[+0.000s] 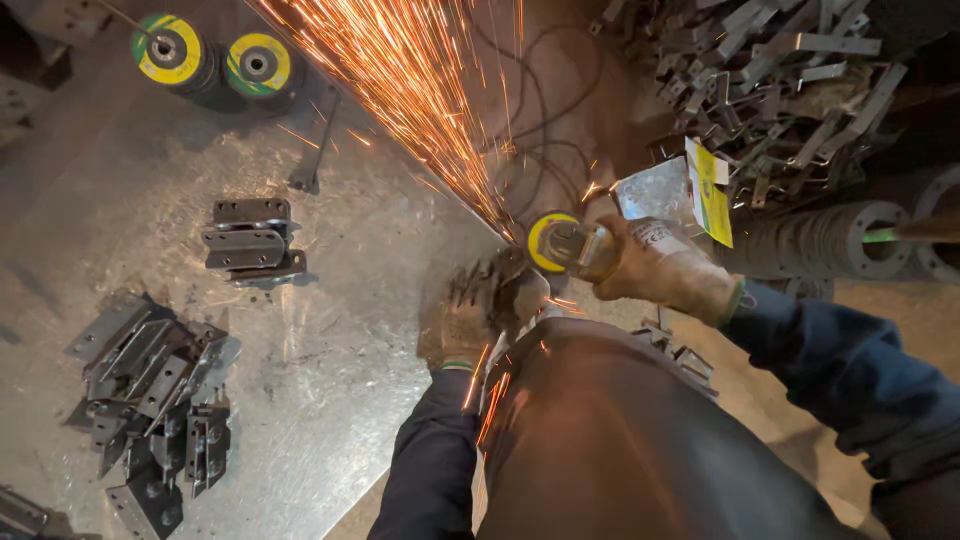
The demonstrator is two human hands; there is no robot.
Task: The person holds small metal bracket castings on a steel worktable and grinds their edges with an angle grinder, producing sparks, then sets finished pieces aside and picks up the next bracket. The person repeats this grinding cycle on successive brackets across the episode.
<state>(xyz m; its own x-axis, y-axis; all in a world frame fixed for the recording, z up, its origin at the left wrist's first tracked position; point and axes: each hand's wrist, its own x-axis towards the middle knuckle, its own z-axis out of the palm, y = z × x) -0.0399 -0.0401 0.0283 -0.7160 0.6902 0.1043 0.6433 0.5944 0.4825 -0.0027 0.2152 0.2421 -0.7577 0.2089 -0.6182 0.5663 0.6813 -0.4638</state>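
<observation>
My right hand point(665, 268), in a dirty work glove, grips an angle grinder point(568, 245) with a yellow-rimmed disc. The disc touches a small metal bracket point(497, 272) at the edge of the steel table point(350, 330). My gloved left hand point(462, 322) holds that bracket down against the table corner. A stream of orange sparks point(410, 90) flies up and to the left from the contact point. A few sparks fall toward my dark trousers.
A short stack of metal brackets point(250, 243) lies mid-table. A loose pile of brackets point(155, 395) fills the lower left. Two spare grinding discs point(215, 62) sit at the top. Scrap metal strips point(770, 80) and round flanges point(850, 240) lie at right. Cables point(545, 130) trail on the floor.
</observation>
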